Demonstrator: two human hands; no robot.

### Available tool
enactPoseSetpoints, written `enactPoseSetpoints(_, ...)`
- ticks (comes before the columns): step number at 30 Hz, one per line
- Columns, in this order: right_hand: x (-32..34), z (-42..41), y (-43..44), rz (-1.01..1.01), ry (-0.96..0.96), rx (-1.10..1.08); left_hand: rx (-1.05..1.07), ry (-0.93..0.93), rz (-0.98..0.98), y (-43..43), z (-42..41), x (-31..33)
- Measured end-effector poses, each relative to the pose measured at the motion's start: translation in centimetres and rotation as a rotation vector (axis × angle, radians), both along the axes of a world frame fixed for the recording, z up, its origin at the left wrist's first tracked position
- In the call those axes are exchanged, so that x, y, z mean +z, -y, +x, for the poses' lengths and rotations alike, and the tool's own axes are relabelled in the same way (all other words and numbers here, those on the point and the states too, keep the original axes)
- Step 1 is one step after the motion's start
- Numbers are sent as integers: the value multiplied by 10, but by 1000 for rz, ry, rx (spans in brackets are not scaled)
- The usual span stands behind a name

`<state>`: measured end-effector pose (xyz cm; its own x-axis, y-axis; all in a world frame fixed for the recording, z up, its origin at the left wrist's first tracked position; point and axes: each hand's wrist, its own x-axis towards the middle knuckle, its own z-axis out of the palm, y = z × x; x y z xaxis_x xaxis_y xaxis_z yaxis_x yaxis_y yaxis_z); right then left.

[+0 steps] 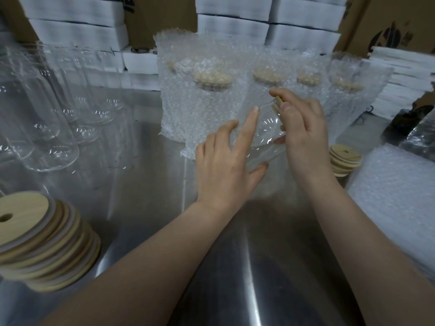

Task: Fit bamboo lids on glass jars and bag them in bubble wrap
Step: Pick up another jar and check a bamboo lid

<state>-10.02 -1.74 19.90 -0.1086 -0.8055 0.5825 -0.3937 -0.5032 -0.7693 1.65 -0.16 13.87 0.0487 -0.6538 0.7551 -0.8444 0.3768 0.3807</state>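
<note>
jar (pixel 267 137) tilts, mouth toward the right hand (pixel 303 135) pinching the lid (pixel 279 102) at it, left hand (pixel 223 161) splayed under its base.

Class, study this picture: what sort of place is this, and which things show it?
Probably a packing bench in a warehouse or workshop: a steel table carries bare glass jars, bubble-wrapped jars and stacked bamboo lids, with cardboard cartons behind.

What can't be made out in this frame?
Head view throughout.
Whether the bamboo lid is seated on the glass jar: right hand covers it.
The near lid stack: cut by left edge.
The far lid stack: partly behind right forearm.
The bagged jars: lids blurred by bubble wrap.
</note>
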Motion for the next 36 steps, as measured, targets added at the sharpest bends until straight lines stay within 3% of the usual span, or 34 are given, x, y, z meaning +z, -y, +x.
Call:
enactPoseSetpoints(12, -3, 1, 1, -30, -40, 33, -2, -58, 6, 1, 1, 0)
enactPoseSetpoints(23, -4, 7, -4, -144, 73, 144, -137, -470, 129, 1, -2, 2)
enactPoseSetpoints(26, -3, 5, -4, -149, 127, 125, -121, -465, 155, 2, -2, 1)
enactPoseSetpoints(29, -3, 2, -3, -175, 105, -9, -106, -414, 174, 3, -3, 1)
enactPoseSetpoints(32, 3, -12, 4, -150, 0, -316, -138, -385, 189, 3, -3, 0)
enactPoseSetpoints(36, 11, -50, 16, 175, -298, -775, -156, -343, 187, 4, -2, 2)
